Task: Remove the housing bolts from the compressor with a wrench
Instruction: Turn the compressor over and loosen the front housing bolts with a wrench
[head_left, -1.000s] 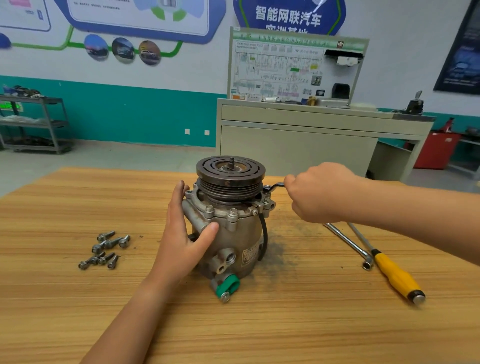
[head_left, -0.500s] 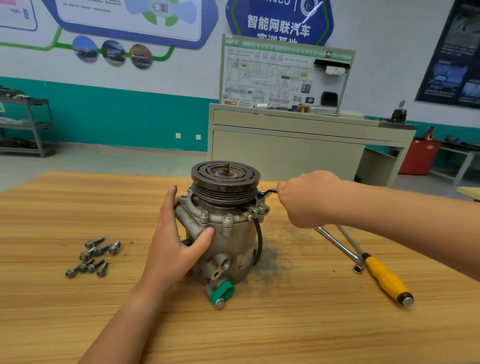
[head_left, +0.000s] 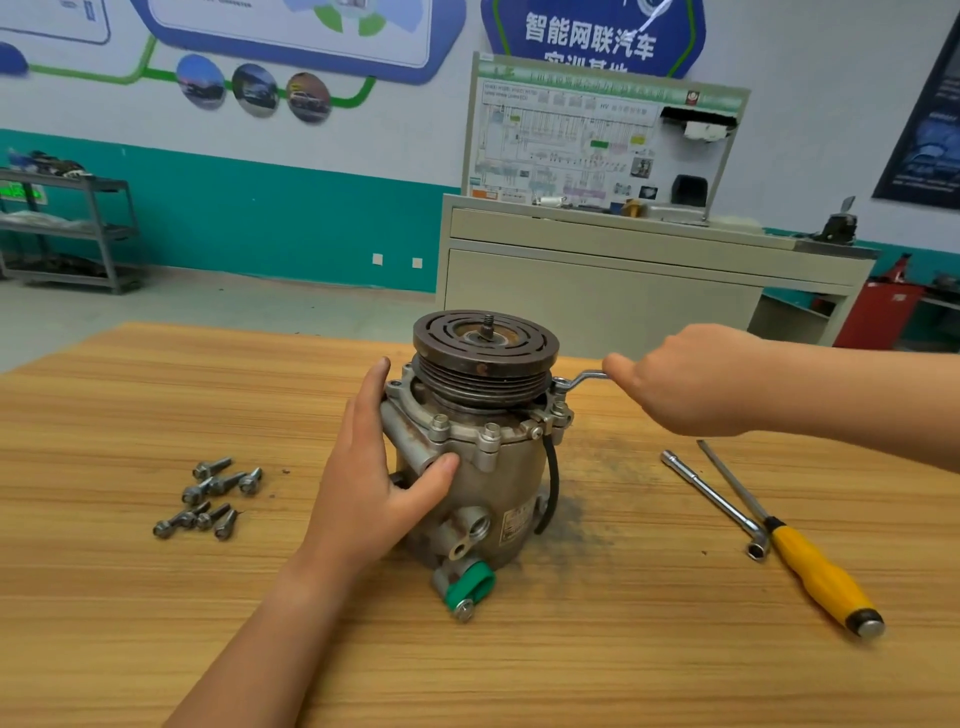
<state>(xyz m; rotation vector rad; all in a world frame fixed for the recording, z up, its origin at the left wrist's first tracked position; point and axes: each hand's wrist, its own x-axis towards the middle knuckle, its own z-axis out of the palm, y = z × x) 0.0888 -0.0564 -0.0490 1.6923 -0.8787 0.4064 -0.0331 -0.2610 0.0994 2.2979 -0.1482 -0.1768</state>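
A grey metal compressor (head_left: 483, 499) stands upright on the wooden table (head_left: 156, 597), its dark pulley on top. Bolts (head_left: 491, 434) sit in the housing flange below the pulley. My left hand (head_left: 369, 483) rests flat against the compressor's left side, thumb pressed on the front. My right hand (head_left: 696, 382) grips the handle of a slim wrench (head_left: 579, 380), whose ring end sits on a bolt at the flange's right edge. Most of the wrench handle is hidden in my fist.
Several loose bolts (head_left: 208, 499) lie on the table to the left. A socket bar (head_left: 711, 501) and a yellow-handled screwdriver (head_left: 810, 569) lie to the right. Dark grime marks the wood by the compressor. A grey cabinet (head_left: 623, 291) stands behind the table.
My right hand has drawn slightly to the right, showing more of the wrench shaft between fist and bolt. My left hand stays against the compressor.
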